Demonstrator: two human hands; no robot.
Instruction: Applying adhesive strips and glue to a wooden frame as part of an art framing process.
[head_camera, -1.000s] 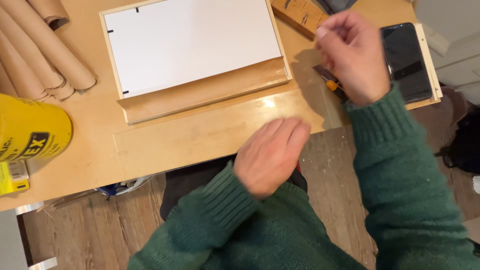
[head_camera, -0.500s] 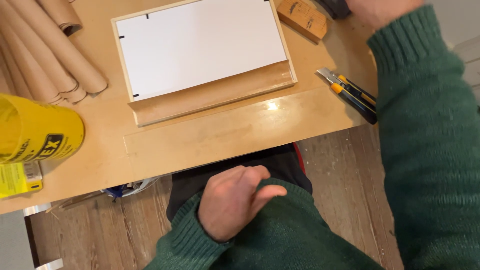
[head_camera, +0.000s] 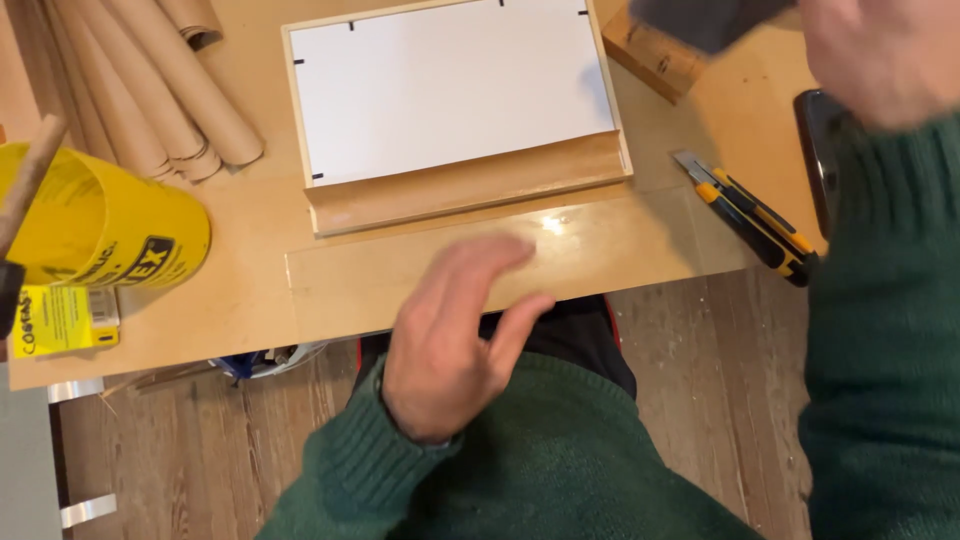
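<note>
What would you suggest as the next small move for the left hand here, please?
Probably lower the left hand flat onto the glossy strip at the table's near edge: the open hand sits just over it, and the strip lies loose below the wooden frame.

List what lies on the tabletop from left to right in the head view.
Yellow tub on its side → brown paper rolls → wooden frame with white sheet → wooden block → yellow-and-black utility knife → dark phone. The left hand hovers over the near edge, open.
</note>
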